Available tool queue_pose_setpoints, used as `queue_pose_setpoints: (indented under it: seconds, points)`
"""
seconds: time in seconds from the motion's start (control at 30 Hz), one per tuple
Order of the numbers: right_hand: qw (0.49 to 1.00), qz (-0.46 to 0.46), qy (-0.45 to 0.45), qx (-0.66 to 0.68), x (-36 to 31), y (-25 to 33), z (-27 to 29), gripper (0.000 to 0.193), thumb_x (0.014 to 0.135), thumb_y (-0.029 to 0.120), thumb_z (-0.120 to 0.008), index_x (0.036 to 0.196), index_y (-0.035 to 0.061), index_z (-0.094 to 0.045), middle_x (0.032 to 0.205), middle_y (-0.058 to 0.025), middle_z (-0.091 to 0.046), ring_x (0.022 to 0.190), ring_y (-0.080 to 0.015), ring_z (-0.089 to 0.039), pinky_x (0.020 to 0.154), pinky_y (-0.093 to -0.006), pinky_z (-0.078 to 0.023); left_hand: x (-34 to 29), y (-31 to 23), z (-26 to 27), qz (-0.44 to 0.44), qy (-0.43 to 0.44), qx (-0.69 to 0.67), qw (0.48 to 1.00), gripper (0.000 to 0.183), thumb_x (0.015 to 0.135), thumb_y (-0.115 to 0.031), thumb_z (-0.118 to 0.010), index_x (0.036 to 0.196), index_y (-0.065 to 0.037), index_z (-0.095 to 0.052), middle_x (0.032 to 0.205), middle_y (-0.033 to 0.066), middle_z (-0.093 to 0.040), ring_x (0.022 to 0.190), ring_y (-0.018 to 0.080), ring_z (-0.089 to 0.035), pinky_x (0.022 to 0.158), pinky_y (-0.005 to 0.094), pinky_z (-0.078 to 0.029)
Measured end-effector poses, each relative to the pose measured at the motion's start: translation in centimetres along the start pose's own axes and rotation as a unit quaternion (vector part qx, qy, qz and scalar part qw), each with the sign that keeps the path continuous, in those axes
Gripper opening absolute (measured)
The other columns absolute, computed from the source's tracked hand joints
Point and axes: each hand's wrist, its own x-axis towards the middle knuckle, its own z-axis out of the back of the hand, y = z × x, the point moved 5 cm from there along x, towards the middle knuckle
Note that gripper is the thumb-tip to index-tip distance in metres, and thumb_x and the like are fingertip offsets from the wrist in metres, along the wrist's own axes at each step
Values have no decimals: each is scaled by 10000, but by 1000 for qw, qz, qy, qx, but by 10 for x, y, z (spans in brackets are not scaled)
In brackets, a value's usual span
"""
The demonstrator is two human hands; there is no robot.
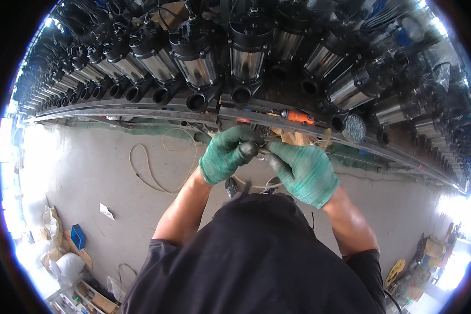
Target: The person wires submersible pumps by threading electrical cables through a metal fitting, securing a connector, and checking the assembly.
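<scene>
My left hand (226,156) and my right hand (307,174) wear green gloves with dark, stained fingertips. They meet in front of me, near the front edge of the metal bench (167,111). Both are closed, thumbs pinched against fingers, around a small item that I cannot make out. Just beyond the hands, an orange power tool (300,116) lies on the bench. Behind it stands a row of pumps with black tops and shiny steel bodies, among them one steel-bodied pump (247,57) straight ahead.
A thin pale hose (147,180) loops over the grey floor (110,172). Right of the tool is a round, grey, speckled pad (354,128). Behind me to the left lie a blue bin (78,236) and a white paper scrap (107,211). More pumps line the bench both ways.
</scene>
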Motion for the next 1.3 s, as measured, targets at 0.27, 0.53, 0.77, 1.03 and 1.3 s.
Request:
queue_pose_setpoints:
  seconds: [0.27, 0.53, 0.77, 1.03, 1.3]
  points:
    - [997, 20, -63, -39, 1, 11, -14, 161, 960, 250, -642, 926, 93, -639, 744, -121, -665, 618, -345, -647, 534, -412, -508, -10, 16, -34, 16, -101, -296, 950, 344, 972, -409, -669, 1091, -100, -574, 694, -34, -491, 509, 52, -342, 468, 209, -287]
    - [990, -19, 16, 137, 9, 6, -10, 216, 961, 229, -647, 993, 16, -646, 760, -157, -657, 656, -364, -642, 583, -441, -504, -8, 9, -23, -8, -54, -314, 948, 323, 978, -387, -659, 1117, -114, -555, 835, -2, -578, 566, 51, -394, 476, 197, -305]
    - [985, -5, 43, 167, 5, 8, -9, 183, 945, 216, -666, 951, 35, -640, 719, -132, -633, 617, -332, -636, 545, -421, -492, -12, -1, -19, -48, -10, -221, 974, 354, 975, -396, -663, 1105, -85, -554, 836, 23, -569, 578, 69, -416, 489, 220, -324]
    - [995, 84, -42, -32, -8, 16, -10, 187, 937, 220, -674, 907, 51, -599, 679, -87, -632, 572, -292, -644, 503, -409, -496, -23, -3, -45, 35, -92, -273, 957, 352, 978, -385, -674, 1076, -68, -556, 676, -16, -546, 525, 66, -438, 488, 204, -307]
    - [955, 27, 69, 288, -22, -10, -2, 302, 1030, 252, -542, 1143, -23, -595, 901, -148, -680, 734, -303, -681, 651, -385, -520, -4, -25, -42, -6, 0, -112, 994, 364, 888, -290, -798, 1106, -20, -690, 944, 12, -642, 780, 64, -532, 650, 227, -441]
